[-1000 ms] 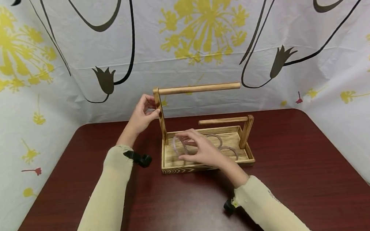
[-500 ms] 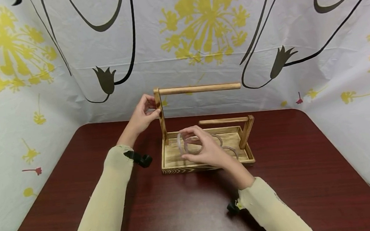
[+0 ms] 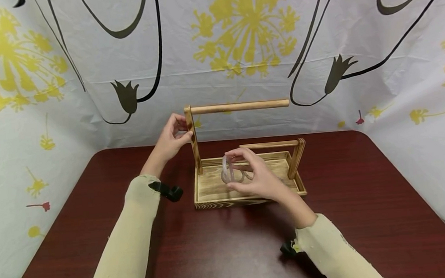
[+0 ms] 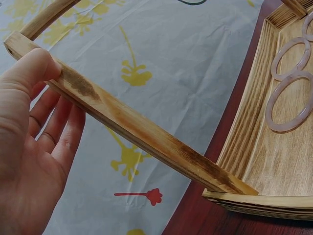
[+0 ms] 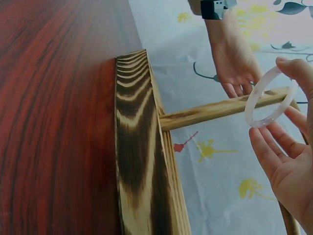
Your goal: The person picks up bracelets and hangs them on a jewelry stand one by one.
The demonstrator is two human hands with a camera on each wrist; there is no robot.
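My left hand [image 3: 171, 139] holds the tall post [image 3: 196, 154] of a wooden bangle stand near its top, thumb on one side and fingers behind. My right hand [image 3: 259, 175] pinches a pale, translucent bangle [image 5: 251, 110] between thumb and fingertips, over the stand's tray [image 3: 228, 203]. The held bangle stands on edge, its opening apart from both rods. Several pinkish bangles lie flat in the tray, one bangle [image 4: 284, 128] close to the tall post in the left wrist view. My right hand partly hides them in the head view.
A long rod [image 3: 239, 106] juts rightward from the tall post, its right end free. A lower rod [image 3: 268, 145] points left from a short post [image 3: 296, 161]. The stand rests on a dark red table [image 3: 224, 253], with a patterned cloth [image 3: 237, 31] behind.
My right hand has moved right and slightly up with the pale bangle, away from the tall post. My left hand stays at the post.
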